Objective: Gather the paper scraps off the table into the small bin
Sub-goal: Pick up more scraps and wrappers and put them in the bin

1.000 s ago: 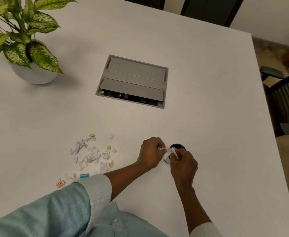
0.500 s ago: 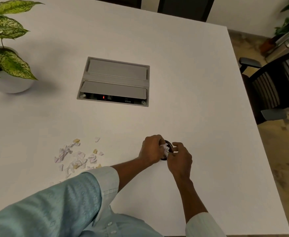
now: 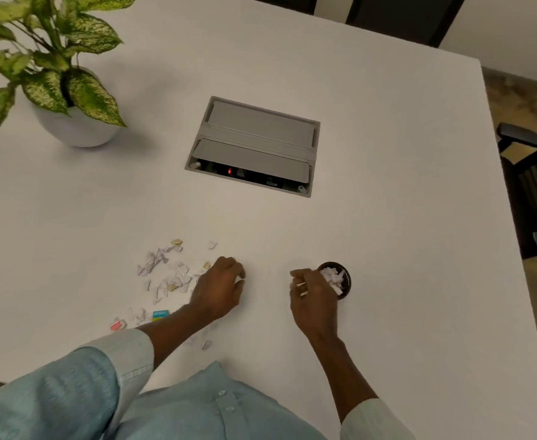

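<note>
Already our small round black bin brimmed with white paper scraps, so our loosely curled, seemingly empty fingers risked spilling it.

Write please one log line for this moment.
left hand: by scraps | right hand: beside bin | bin: partly filled | scraps: many remain

No legible text anywhere, blue label scrap perhaps printed, too blurred to read

Matt white table, crumpled paper scraps, brushed grey metal hatch, smooth pot
</note>
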`<act>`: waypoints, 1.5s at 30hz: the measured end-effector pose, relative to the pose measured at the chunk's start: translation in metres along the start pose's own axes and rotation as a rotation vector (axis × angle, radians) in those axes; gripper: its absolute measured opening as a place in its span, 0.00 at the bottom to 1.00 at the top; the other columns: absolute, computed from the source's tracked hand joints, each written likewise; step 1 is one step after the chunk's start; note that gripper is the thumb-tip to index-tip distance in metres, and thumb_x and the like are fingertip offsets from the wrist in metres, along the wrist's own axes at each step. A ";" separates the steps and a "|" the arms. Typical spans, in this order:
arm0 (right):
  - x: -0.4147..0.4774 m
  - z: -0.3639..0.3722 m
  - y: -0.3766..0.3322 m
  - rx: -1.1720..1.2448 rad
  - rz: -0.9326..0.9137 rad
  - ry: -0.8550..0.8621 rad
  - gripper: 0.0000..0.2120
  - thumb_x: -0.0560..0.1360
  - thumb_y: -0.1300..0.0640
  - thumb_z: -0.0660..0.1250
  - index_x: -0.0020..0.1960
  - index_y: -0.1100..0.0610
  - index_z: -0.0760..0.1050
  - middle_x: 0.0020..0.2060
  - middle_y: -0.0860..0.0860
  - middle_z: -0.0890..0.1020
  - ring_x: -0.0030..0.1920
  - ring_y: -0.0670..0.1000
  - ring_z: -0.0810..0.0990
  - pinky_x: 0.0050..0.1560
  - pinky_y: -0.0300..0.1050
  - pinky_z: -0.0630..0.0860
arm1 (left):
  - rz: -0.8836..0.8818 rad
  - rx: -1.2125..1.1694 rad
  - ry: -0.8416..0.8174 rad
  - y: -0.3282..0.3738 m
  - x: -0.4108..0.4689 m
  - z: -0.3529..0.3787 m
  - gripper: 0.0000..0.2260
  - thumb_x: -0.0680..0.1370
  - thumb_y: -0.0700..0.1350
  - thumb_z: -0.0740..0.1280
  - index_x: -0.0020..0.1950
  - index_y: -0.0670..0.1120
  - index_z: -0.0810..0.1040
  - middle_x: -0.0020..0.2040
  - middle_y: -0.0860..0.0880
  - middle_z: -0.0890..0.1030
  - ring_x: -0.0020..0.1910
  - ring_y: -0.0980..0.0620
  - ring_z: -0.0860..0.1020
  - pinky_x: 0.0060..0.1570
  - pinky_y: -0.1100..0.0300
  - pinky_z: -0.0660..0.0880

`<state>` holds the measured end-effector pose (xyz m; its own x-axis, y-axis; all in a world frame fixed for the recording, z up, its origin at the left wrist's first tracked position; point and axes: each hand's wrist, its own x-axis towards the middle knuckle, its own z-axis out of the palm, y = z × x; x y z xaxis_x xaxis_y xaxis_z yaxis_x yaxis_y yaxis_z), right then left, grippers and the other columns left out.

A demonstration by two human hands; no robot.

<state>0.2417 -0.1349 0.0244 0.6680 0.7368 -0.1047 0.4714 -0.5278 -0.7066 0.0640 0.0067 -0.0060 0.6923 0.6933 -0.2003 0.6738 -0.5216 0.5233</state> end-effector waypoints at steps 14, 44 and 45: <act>-0.067 0.116 -0.033 -0.410 -0.157 -0.821 0.50 0.68 0.39 0.78 0.79 0.48 0.53 0.71 0.52 0.64 0.65 0.56 0.75 0.63 0.52 0.77 | -0.090 0.222 -0.274 -0.108 -0.132 0.025 0.45 0.78 0.64 0.67 0.85 0.47 0.46 0.84 0.48 0.38 0.84 0.48 0.39 0.82 0.50 0.46; -0.043 0.163 -0.053 -0.593 -0.514 -0.693 0.10 0.82 0.57 0.62 0.61 0.56 0.78 0.58 0.53 0.77 0.59 0.54 0.75 0.53 0.48 0.77 | -0.021 0.169 -0.094 -0.102 -0.130 0.035 0.11 0.83 0.39 0.63 0.66 0.43 0.76 0.63 0.43 0.74 0.61 0.46 0.72 0.60 0.52 0.77; -0.045 0.162 -0.049 -0.578 -0.502 -0.670 0.10 0.81 0.60 0.62 0.59 0.57 0.79 0.56 0.53 0.78 0.57 0.54 0.76 0.51 0.49 0.77 | -0.004 0.205 -0.105 -0.102 -0.129 0.034 0.11 0.82 0.37 0.65 0.63 0.43 0.77 0.62 0.43 0.75 0.60 0.46 0.73 0.58 0.51 0.77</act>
<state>0.0956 -0.0736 -0.0493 -0.0601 0.9208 -0.3854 0.9334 -0.0850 -0.3487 -0.0858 -0.0465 -0.0616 0.7056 0.6454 -0.2925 0.7073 -0.6169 0.3451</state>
